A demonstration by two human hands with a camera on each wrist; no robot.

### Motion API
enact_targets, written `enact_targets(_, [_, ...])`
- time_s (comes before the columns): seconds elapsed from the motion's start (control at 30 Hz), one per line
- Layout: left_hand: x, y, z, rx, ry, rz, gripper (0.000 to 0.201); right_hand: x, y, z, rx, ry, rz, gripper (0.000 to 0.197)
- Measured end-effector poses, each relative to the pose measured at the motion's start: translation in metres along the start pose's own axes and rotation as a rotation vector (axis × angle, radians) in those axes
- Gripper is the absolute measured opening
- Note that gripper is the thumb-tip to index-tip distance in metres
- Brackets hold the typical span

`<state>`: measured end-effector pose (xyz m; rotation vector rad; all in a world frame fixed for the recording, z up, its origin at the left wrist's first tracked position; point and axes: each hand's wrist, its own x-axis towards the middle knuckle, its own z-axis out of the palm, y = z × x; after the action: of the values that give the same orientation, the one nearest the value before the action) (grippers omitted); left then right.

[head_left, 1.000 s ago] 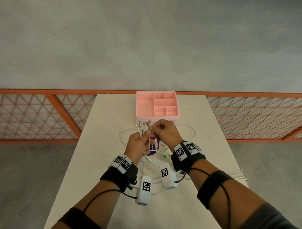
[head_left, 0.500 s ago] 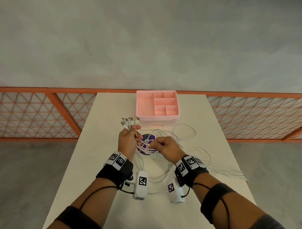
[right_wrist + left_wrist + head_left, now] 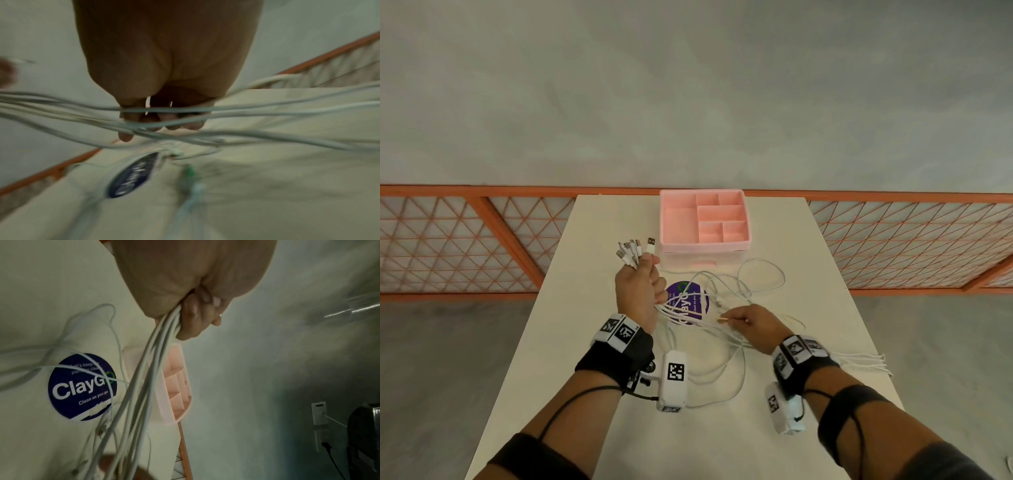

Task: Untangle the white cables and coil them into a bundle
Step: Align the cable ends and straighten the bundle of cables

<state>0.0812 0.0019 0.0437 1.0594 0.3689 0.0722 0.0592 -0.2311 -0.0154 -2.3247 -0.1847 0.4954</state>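
Note:
My left hand (image 3: 641, 285) is raised over the table and grips a bundle of white cables (image 3: 690, 317); their plugs (image 3: 634, 251) fan out above the fist. The left wrist view shows the fingers (image 3: 197, 318) curled round the strands (image 3: 148, 369). The strands run right and down to my right hand (image 3: 751, 323), low over the table. Its fingers (image 3: 162, 123) are curled round the cables (image 3: 267, 105), though this view is blurred. Loose cable loops (image 3: 760, 284) lie on the table, and far ends (image 3: 866, 363) hang over the right edge.
A pink divided organiser box (image 3: 702, 245) stands at the far middle of the white table (image 3: 585, 342). A round purple sticker (image 3: 688, 301) lies under the cables. An orange mesh railing (image 3: 465, 240) runs behind the table, and the table edges are close on both sides.
My right hand has left the plugs and slid down and right along the cables, drawing them out. The left hand has shifted left with the plug ends.

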Motion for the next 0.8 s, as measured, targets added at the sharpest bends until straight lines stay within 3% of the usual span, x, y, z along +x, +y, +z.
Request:
enact_targets(0.13, [0.005, 0.007, -0.009, 0.028, 0.037, -0.002, 0.029, -0.017, 0.052, -0.051, -0.156, 0.051, 0.162, 0.024])
enact_targets(0.3, [-0.002, -0.007, -0.012, 0.115, 0.022, -0.048, 0.028, -0.031, 0.080, -0.134, -0.204, 0.374, 0.291, 0.025])
enact_targets(0.4, [-0.004, -0.012, -0.012, 0.119, 0.024, -0.075, 0.028, -0.035, 0.079, -0.165, -0.251, 0.494, 0.327, 0.028])
enact_targets(0.57, [-0.002, -0.008, -0.009, 0.124, 0.047, -0.075, 0.029, -0.046, 0.090, -0.174, -0.231, 0.594, 0.423, 0.033])
enact_targets(0.7, [0.001, -0.003, -0.013, 0.095, 0.072, -0.068, 0.030, -0.054, 0.111, -0.156, -0.048, 0.496, 0.539, 0.028])
enact_targets(0.8, [-0.003, -0.003, -0.010, 0.103, 0.059, -0.059, 0.029, -0.055, 0.117, -0.137, 0.044, 0.457, 0.637, 0.036])
